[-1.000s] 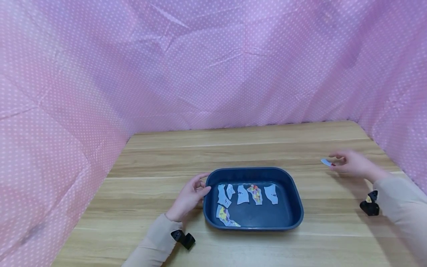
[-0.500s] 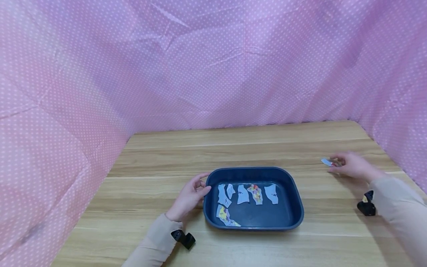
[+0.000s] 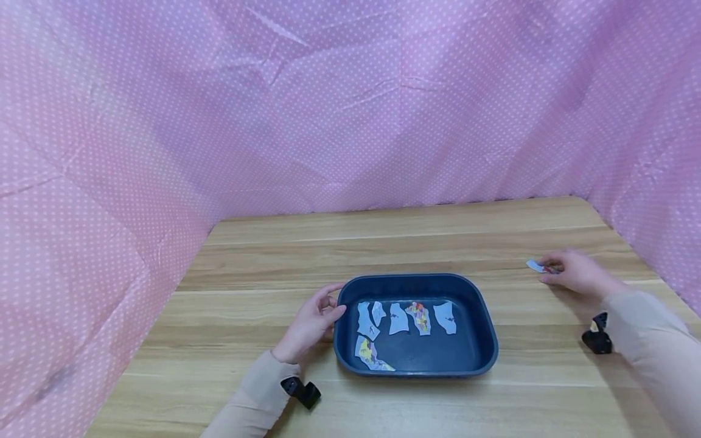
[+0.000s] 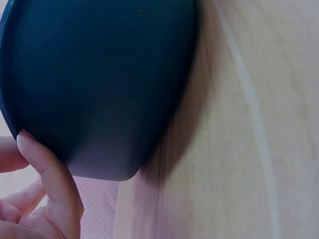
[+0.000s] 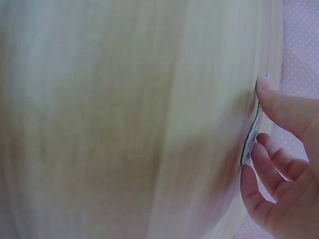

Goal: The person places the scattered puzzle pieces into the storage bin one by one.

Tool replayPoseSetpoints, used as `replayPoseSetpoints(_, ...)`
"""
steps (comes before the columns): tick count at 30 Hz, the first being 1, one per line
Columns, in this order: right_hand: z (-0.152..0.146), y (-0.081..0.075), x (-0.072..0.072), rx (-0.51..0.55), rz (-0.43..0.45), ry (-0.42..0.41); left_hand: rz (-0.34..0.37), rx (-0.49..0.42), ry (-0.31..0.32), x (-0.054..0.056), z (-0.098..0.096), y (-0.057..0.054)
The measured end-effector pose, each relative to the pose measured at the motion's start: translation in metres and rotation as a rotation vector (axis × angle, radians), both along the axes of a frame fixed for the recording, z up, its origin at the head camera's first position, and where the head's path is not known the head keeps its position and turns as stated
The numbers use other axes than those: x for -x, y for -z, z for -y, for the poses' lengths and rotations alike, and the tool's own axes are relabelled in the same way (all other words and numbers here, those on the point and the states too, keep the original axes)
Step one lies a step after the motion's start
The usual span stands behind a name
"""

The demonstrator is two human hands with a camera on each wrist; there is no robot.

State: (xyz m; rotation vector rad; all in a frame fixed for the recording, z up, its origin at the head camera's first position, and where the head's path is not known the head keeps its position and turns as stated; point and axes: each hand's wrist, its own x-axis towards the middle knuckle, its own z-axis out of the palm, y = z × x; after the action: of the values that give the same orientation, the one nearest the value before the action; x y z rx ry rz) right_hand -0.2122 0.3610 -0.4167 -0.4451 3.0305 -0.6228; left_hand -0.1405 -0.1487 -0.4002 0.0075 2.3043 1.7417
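In the head view, a dark blue tray (image 3: pixel 416 373) stands on the wooden table. Several light-blue map puzzle pieces lie in it, including one with yellow and purple patches (image 3: pixel 368 353) and one with red and orange patches (image 3: pixel 420 317). My left hand (image 3: pixel 309 325) grips the tray's left wall, its thumb (image 4: pixel 47 162) against the outside in the left wrist view. Far to the right, my right hand (image 3: pixel 583 272) pinches another map puzzle piece (image 3: pixel 535 266) at the tabletop. In the right wrist view this piece (image 5: pixel 250 137) sits thin and edge-on between thumb and fingertips.
The wooden table (image 3: pixel 306 249) reaches back to a pink dotted cloth (image 3: pixel 350 121) that hangs behind and on both sides. Black wrist cameras sit on the left (image 3: pixel 301 392) and right (image 3: pixel 597 334) sleeves.
My right hand's fingers have closed in on the puzzle piece, and its wrist has shifted slightly left. The left hand and the tray have stayed put.
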Motion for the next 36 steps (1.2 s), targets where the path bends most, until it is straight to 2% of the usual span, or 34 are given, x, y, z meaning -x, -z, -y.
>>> replayPoseSetpoints(10,0.004,0.000,0.000,0.019,0.015,-0.010,-0.006,0.016,-0.001,0.000,0.000,0.003)
replayPoseSetpoints(22,0.005,0.002,-0.003,0.025,-0.019,-0.028,0.000,0.006,0.004,0.002,0.000,0.003)
replayPoseSetpoints(30,0.005,-0.003,-0.009,0.017,0.035,-0.005,0.019,-0.004,0.004,0.002,0.001,0.004)
replayPoseSetpoints(36,0.005,-0.006,-0.012,0.094,0.137,0.037,0.017,-0.040,0.007,0.003,0.001,0.005)
